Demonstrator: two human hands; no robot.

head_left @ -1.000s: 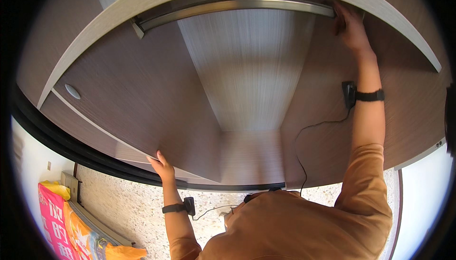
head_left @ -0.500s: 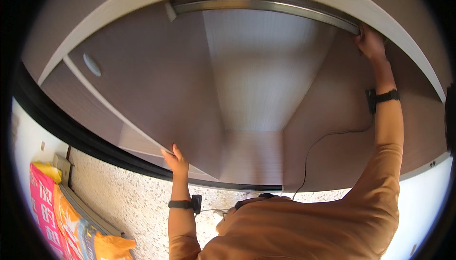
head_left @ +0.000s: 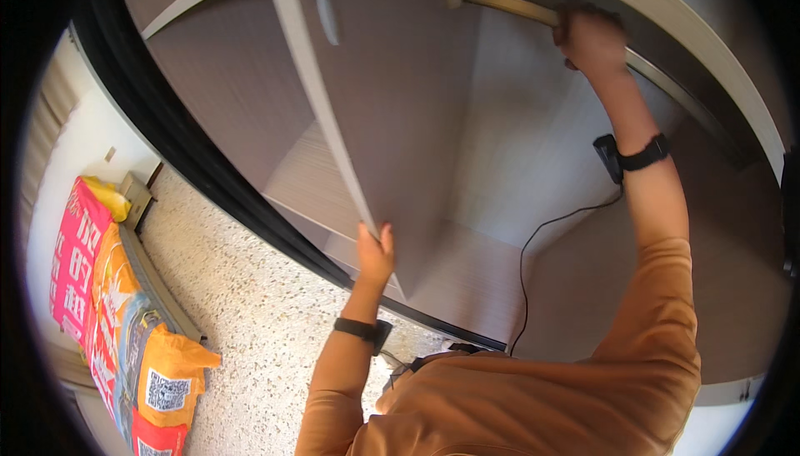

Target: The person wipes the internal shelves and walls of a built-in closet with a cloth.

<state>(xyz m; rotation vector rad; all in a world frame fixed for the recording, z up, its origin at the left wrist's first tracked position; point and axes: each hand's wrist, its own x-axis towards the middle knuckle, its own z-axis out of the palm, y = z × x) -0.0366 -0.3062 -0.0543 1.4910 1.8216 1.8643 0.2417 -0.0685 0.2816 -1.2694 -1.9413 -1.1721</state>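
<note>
Inside a brown wardrobe [head_left: 500, 97], a metal clothes rail [head_left: 510, 4] runs along the top. My right hand [head_left: 595, 44] is closed around the rail near its middle, slightly smeared by motion. A dark patch shows at its fingers; whether it is shadow or a cloth I cannot tell. My left hand [head_left: 377, 258] grips the pale front edge of an upright divider panel [head_left: 318, 106], thumb on one side and fingers on the other. A white oval fitting [head_left: 327, 16] sits high on the panel. Black straps with small dark devices circle both wrists.
A black door track [head_left: 208, 164] borders the wardrobe opening at the left. Shelves lie left of the divider. A thin black cable [head_left: 523, 277] hangs from my right wrist device. Colourful plastic bags [head_left: 125, 314] stand at the left on a speckled floor [head_left: 250, 323].
My right hand has slid leftward along the rail from its right end to near its middle. My left hand still holds the divider edge. The view has turned, shifting the divider rightward.
</note>
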